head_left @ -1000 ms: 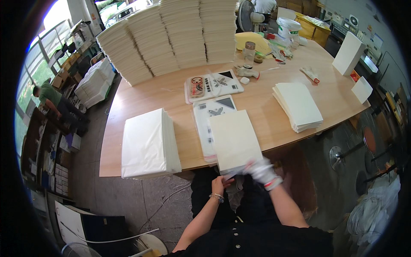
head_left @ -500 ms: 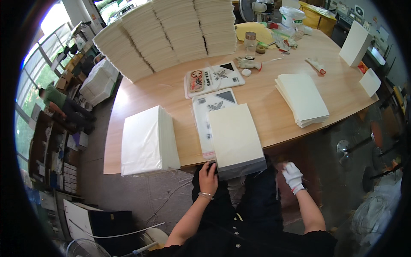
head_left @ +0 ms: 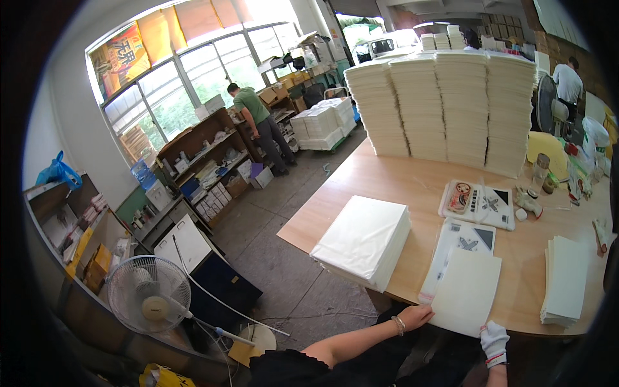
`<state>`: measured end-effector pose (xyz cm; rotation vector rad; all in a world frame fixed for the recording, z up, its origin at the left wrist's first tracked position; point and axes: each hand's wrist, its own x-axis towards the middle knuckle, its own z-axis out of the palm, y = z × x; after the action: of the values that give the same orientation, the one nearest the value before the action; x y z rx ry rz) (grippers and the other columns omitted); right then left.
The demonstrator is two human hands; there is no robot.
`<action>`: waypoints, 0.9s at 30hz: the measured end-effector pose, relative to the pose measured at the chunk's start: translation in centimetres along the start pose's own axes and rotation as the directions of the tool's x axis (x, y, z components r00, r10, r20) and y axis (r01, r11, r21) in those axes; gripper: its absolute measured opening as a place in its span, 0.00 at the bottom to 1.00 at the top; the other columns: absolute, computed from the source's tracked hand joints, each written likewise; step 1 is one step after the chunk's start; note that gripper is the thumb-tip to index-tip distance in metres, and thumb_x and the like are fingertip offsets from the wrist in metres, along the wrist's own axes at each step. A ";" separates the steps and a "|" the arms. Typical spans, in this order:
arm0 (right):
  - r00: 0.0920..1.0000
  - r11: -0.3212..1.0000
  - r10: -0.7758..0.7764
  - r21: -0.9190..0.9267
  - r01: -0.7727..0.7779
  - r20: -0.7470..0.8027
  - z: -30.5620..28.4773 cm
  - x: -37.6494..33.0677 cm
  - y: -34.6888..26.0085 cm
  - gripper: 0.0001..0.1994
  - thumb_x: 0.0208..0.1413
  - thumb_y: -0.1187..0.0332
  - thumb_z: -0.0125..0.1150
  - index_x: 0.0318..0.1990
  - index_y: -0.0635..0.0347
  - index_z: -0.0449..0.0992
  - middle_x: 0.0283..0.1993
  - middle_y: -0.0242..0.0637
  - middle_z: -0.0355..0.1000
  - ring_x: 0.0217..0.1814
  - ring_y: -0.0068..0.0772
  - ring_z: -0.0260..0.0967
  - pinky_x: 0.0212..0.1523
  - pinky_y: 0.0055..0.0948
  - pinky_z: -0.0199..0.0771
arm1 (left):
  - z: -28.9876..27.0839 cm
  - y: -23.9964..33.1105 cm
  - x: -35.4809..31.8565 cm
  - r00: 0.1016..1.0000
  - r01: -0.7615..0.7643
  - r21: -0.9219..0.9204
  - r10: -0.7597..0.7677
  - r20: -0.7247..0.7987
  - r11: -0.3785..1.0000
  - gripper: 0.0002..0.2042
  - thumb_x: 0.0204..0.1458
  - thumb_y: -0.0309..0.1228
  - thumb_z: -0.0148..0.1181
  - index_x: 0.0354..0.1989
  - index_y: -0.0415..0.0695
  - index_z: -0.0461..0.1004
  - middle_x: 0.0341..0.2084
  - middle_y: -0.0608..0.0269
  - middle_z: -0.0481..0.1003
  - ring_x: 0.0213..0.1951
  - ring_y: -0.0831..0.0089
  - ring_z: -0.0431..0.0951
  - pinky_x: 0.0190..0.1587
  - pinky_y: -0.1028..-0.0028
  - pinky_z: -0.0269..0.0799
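Observation:
A cream paper stack (head_left: 469, 287) lies at the table's front edge, its near end reaching over the edge. My bare left hand (head_left: 416, 316), with a bracelet at the wrist, closes on its near left corner. At the near right corner is my right hand (head_left: 494, 340) in a white glove, its fingers pinching the paper's edge. Partly under this paper lies a clear printed plastic bag (head_left: 445, 248). Behind it are more printed bags (head_left: 495, 216). A thick paper block (head_left: 361, 235) with a glossy white top stands to the left, and a loose paper pile (head_left: 565, 280) to the right.
Tall paper stacks (head_left: 445, 106) rise at the table's back. A glass jar (head_left: 540, 166), a spare glove (head_left: 530, 205) and scissors (head_left: 603, 237) lie at the right. On the floor at left stands a fan (head_left: 149, 293). A person in green (head_left: 251, 109) stands by the shelves.
The view has swung left, showing more of the room. My right hand, earlier apart from the paper, now is at its near right corner. My left hand stays at the left corner.

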<state>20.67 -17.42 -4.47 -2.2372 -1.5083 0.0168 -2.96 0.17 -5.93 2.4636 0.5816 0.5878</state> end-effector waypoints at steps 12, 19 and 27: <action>0.847 0.564 0.525 0.714 -0.414 0.076 1.0 -2.5 -3.5 0.12 0.44 0.73 0.49 0.39 0.66 0.65 0.31 0.37 0.67 0.30 0.25 0.65 0.29 0.25 0.68 | -0.1 0.3 0.1 0.737 0.651 -0.657 -0.524 0.427 0.380 0.21 0.52 0.44 0.45 0.45 0.39 0.62 0.24 0.62 0.69 0.15 0.78 0.70 0.12 0.81 0.61; 0.909 0.516 0.416 0.830 -0.215 -0.023 1.3 -2.7 -9.2 0.15 0.47 0.78 0.47 0.45 0.67 0.66 0.37 0.35 0.67 0.36 0.20 0.63 0.38 0.19 0.64 | -10.8 4.4 1.3 0.945 0.321 -0.285 -0.288 0.153 0.903 0.21 0.50 0.39 0.48 0.47 0.36 0.59 0.30 0.47 0.71 0.34 0.58 0.72 0.37 0.65 0.66; 0.987 -0.038 -0.138 0.995 -0.087 0.081 1.4 12.1 -26.1 0.13 0.51 0.73 0.47 0.44 0.64 0.69 0.23 0.26 0.64 0.22 0.14 0.60 0.24 0.14 0.62 | -28.9 -5.9 -3.1 0.801 0.323 -0.510 -0.518 -0.301 0.797 0.19 0.49 0.31 0.49 0.49 0.36 0.61 0.39 0.58 0.69 0.39 0.74 0.68 0.43 0.73 0.65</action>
<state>2.26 1.79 6.46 -0.8678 -0.9019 1.0199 -21.98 14.55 11.74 1.6935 1.0299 0.9562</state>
